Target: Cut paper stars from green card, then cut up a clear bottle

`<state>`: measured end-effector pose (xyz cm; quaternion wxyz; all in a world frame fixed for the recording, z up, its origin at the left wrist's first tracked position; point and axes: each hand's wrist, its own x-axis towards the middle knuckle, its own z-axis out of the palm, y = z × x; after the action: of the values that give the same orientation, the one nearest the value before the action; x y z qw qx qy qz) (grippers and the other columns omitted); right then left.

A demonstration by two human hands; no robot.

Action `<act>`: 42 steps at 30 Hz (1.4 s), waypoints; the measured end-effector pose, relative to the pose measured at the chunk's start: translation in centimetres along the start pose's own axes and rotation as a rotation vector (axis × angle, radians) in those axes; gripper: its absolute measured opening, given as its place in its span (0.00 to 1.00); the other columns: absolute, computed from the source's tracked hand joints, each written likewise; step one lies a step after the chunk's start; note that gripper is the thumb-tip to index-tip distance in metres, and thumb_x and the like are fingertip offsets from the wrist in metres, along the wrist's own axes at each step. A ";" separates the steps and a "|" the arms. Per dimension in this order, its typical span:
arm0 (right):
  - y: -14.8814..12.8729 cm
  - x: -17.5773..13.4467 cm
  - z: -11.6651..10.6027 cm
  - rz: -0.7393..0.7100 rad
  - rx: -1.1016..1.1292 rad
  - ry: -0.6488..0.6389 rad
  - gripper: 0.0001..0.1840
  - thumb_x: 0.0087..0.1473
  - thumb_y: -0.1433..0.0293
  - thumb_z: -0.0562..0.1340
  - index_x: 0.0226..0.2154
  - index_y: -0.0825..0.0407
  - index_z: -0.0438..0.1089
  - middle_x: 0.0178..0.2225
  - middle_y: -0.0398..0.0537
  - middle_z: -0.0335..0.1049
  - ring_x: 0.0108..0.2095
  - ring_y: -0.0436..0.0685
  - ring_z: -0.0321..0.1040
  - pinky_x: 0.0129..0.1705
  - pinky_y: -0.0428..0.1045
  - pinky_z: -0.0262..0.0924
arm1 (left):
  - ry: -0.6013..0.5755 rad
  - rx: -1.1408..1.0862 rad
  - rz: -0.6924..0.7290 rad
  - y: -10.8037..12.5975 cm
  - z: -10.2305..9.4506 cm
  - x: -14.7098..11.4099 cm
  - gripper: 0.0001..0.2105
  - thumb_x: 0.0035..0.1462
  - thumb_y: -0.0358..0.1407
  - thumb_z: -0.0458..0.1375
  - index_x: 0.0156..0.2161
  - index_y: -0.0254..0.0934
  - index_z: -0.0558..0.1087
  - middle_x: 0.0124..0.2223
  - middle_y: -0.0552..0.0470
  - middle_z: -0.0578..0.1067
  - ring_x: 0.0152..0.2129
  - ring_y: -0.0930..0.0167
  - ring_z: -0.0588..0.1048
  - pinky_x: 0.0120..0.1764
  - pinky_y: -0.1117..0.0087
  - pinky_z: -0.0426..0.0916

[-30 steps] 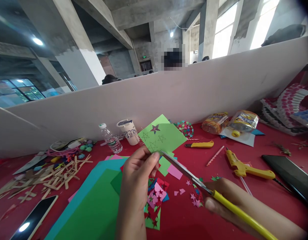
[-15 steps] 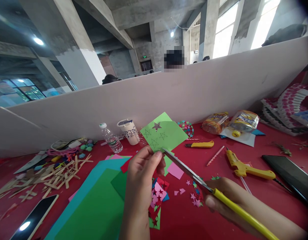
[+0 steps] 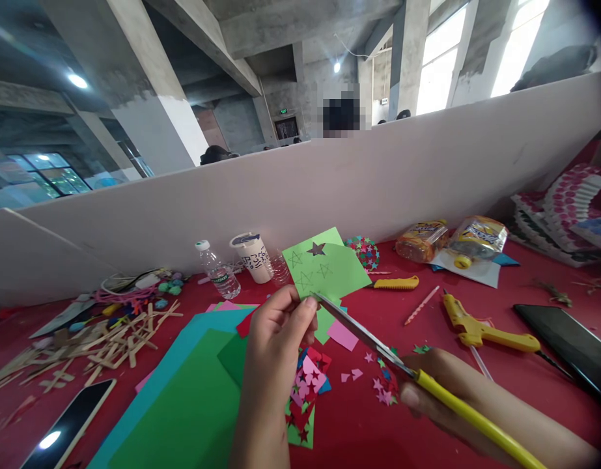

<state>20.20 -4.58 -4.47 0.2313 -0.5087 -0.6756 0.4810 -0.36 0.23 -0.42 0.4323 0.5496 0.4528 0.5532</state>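
Between its thumb and fingers my left hand pinches the lower left corner of a light green sheet of paper. Star outlines are drawn on the sheet, and one star-shaped hole is cut near its top. My right hand is wrapped round yellow-handled scissors, whose blade tips meet the sheet's lower edge close to my left thumb. Whether the tips are cutting the paper I cannot tell. Below the hands lie red, pink and blue paper scraps and small cut stars.
Green card lies at the left, near a phone and wooden sticks. A water bottle and a cup stand behind. At the right are a utility knife, a glue gun and a tablet-like black device.
The green sheet has turned slightly clockwise and shifted a little right and down in my left hand. My right hand with the scissors has hardly moved.
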 end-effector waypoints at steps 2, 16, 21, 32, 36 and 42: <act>0.1 0.1 0.1 -0.001 -0.015 -0.011 0.35 0.46 0.35 0.50 0.19 0.49 0.50 0.20 0.36 0.42 0.21 0.47 0.41 0.21 0.44 0.43 | 0.002 -0.006 0.000 -0.1 0.0 0.0 0.10 0.52 0.36 0.58 0.22 0.37 0.67 0.20 0.58 0.65 0.16 0.78 0.62 0.21 0.77 0.57; 1.3 0.6 0.0 -0.032 -0.062 -0.073 0.31 0.52 0.39 0.51 0.21 0.50 0.51 0.21 0.37 0.43 0.23 0.49 0.41 0.23 0.47 0.36 | -0.011 -0.023 -0.024 -0.1 -0.2 0.1 0.10 0.53 0.36 0.58 0.23 0.37 0.67 0.20 0.59 0.64 0.17 0.79 0.62 0.22 0.77 0.57; 1.7 0.9 0.0 -0.052 -0.070 -0.091 0.32 0.52 0.39 0.50 0.21 0.50 0.52 0.20 0.36 0.44 0.22 0.48 0.42 0.23 0.47 0.36 | -0.018 -0.020 -0.024 -0.2 -0.1 0.1 0.10 0.53 0.37 0.58 0.23 0.37 0.67 0.20 0.59 0.65 0.17 0.79 0.62 0.21 0.78 0.57; 1.6 0.3 -0.2 -0.036 -0.051 -0.098 0.31 0.54 0.40 0.50 0.22 0.50 0.51 0.22 0.37 0.45 0.24 0.49 0.41 0.23 0.46 0.37 | 0.090 -0.037 -0.005 0.0 -0.2 -0.1 0.09 0.51 0.37 0.59 0.24 0.37 0.69 0.19 0.58 0.66 0.17 0.79 0.62 0.21 0.79 0.59; 0.4 0.3 -0.3 -0.050 -0.026 -0.104 0.33 0.50 0.37 0.49 0.20 0.50 0.49 0.21 0.36 0.43 0.22 0.48 0.41 0.22 0.46 0.37 | 0.129 -0.055 0.000 -0.1 -0.1 0.1 0.09 0.50 0.36 0.60 0.23 0.37 0.67 0.18 0.59 0.64 0.16 0.79 0.62 0.21 0.79 0.58; -1.1 -0.4 0.6 0.075 0.125 -0.092 0.35 0.46 0.32 0.45 0.21 0.48 0.47 0.17 0.34 0.47 0.16 0.45 0.44 0.17 0.44 0.41 | 0.114 -0.106 -0.006 -0.2 0.6 -0.1 0.09 0.50 0.36 0.60 0.23 0.37 0.67 0.19 0.59 0.66 0.16 0.80 0.62 0.21 0.79 0.58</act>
<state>19.40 -5.22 -3.71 0.2128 -0.4956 -0.6346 0.5535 0.19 0.21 -0.62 0.4359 0.4921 0.4486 0.6055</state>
